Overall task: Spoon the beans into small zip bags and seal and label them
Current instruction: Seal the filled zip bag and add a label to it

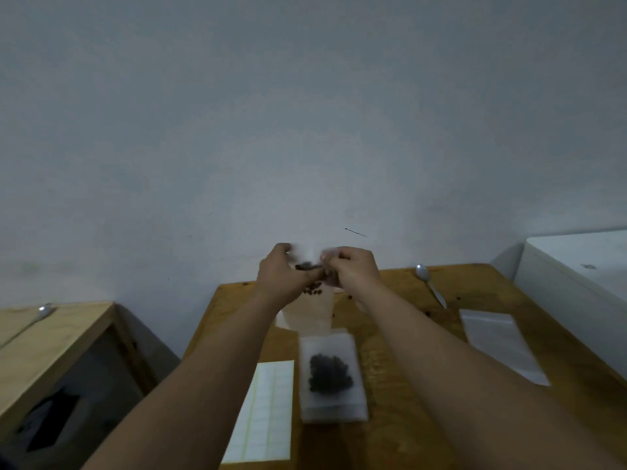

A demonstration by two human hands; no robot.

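Head view: left hand (281,276), right hand (354,269) pinching small bag (307,258), fingers curled. Below, filled bag (332,371) beside label sheet (268,412).

No text, number, brand or sign can be read anywhere in the view. The label sheet (263,412) on the worktop (407,334) shows only a grid of plain white stickers with no writing on them. The filled zip bag (330,371) just beside it and the empty bags (502,344) further to the right show no legible print. The held bag (307,266), pinched between the left hand (278,276) and the right hand (353,269), is too blurred to show any marking.
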